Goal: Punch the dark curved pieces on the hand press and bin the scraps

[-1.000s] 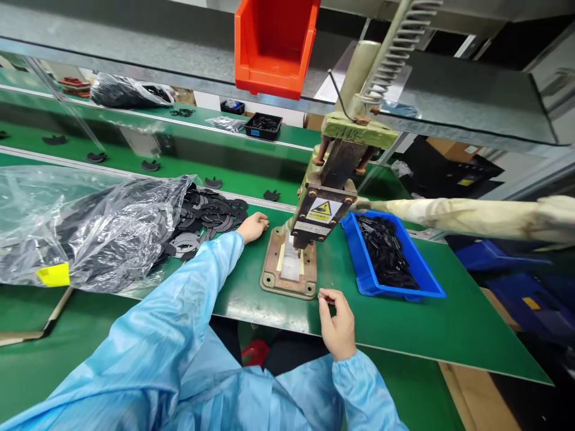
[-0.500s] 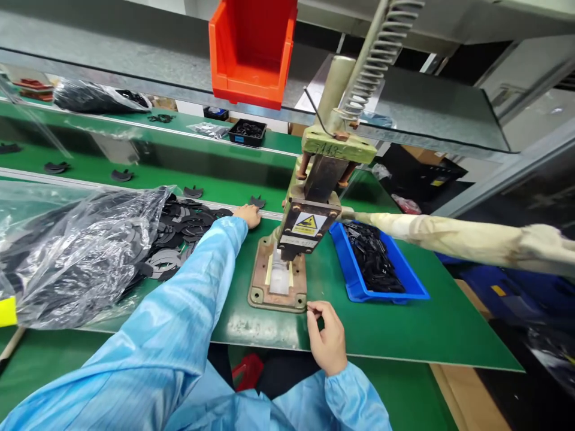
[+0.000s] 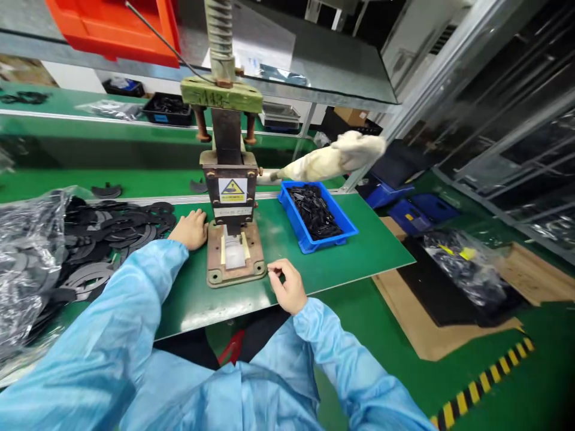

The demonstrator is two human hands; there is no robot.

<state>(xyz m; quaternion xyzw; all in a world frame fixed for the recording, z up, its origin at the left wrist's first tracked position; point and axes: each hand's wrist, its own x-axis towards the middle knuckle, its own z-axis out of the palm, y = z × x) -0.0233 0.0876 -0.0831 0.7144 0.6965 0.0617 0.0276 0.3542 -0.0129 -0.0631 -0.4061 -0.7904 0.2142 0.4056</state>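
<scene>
My left hand (image 3: 191, 230) rests palm down on the green bench, just left of the base plate (image 3: 213, 263) of a hand press (image 3: 231, 185). Its fingers look loosely apart, their tips partly hidden, and I see nothing held. Close to the base's front right corner is my right hand (image 3: 287, 286), thumb and index finger brought together in a pinch; whatever may be between them is too small to make out. A pale clear block (image 3: 234, 256) lies on the base under the press ram. Black curved flat pieces (image 3: 130, 230) are heaped left of my left hand.
A blue bin (image 3: 309, 244) of small black parts stands right of the press, below its wrapped lever (image 3: 332, 158). Clear plastic bagging (image 3: 27, 257) covers part of the heap. Beyond it, curved pieces (image 3: 106, 191) lie on the green belt. An orange bin (image 3: 121, 36) hangs above.
The view has swung to the right. My left hand has drawn back from the belt's edge to beside the press base. My right hand stays by the base corner, still pinched.
</scene>
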